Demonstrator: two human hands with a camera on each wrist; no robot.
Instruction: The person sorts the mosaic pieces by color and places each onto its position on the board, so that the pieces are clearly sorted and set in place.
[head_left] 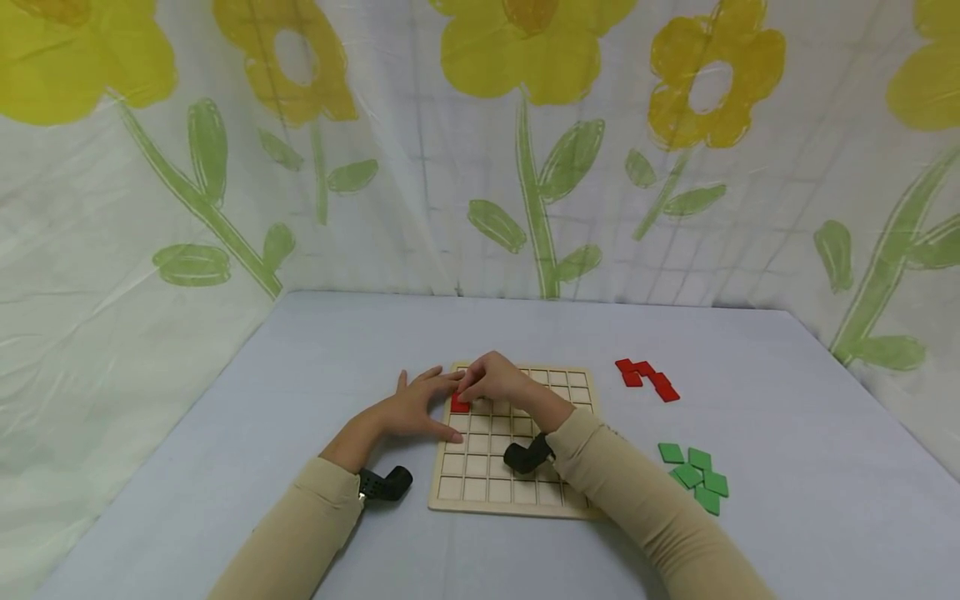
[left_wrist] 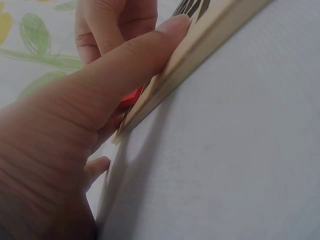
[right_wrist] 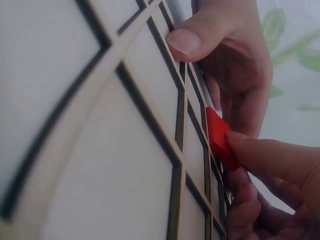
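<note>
I see the right hand (head_left: 498, 382) pinching a red tile (right_wrist: 220, 137), the gridded board (head_left: 476, 489) beneath those fingers. Beside them, the left hand (head_left: 412, 408) has fingers apart, thumb over the board's edge.

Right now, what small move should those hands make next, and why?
I'd probably ease the red tile flat onto the gridded board: the right hand pinches it there, it looks raised off the grid, and the left hand rests its thumb near the board's edge, which may help steady it.
</note>
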